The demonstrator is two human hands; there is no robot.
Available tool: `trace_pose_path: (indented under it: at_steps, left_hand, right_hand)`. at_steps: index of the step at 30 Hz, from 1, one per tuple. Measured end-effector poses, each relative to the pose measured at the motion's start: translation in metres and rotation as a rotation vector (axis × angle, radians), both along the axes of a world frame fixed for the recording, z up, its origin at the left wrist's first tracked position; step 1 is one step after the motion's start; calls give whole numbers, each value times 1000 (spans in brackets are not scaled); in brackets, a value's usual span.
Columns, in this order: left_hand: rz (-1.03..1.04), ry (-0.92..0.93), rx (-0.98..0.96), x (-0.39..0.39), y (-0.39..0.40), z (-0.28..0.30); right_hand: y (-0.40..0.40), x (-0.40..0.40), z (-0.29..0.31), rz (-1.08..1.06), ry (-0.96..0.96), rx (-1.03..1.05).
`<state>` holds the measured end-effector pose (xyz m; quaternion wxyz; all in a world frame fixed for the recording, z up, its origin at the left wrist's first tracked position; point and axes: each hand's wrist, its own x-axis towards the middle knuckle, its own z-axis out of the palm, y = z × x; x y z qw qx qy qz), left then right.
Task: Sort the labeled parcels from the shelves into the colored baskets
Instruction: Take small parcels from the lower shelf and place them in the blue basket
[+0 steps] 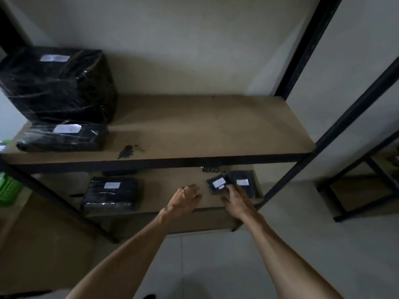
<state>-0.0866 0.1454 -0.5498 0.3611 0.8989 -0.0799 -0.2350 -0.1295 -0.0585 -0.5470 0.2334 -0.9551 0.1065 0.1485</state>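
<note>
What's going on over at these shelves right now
A person is reaching with both bare hands onto the lower shelf of a metal rack. The right hand is at a small black labeled parcel, with another small one beside it; the left hand hovers loosely curled and empty. Three bigger wrapped parcels wait, two on the upper shelf. A green basket shows at the left edge.

On the lower shelf [164, 190] we find three black-wrapped parcels with white labels: a thick parcel [111, 194] lying flat toward its left, and at its right end a small parcel [216, 184] tilted against a flat parcel [244, 182]. Above that shelf, on the upper board's left end, a large box [58, 83] sits behind a slim parcel [62, 137].
</note>
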Motion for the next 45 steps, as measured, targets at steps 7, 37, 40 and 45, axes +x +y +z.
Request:
trace_pose_path:
  at_steps: [7,37,40,45]
  left_hand:
    - [166,-67,2,12,-74,-85]
    - [284,-237,-813,102,-105,-292]
    - [281,-116,-947,95,-103,-283]
    - [391,119,-1092,72,-95,-247]
  right_hand:
    - [-66,33,-73,35,-47,123]
    - [-128,145,-276,157,-470,589]
    - [-127,142,-274,118,-451,776]
    - [-112,119,-239,-27,-202,1150]
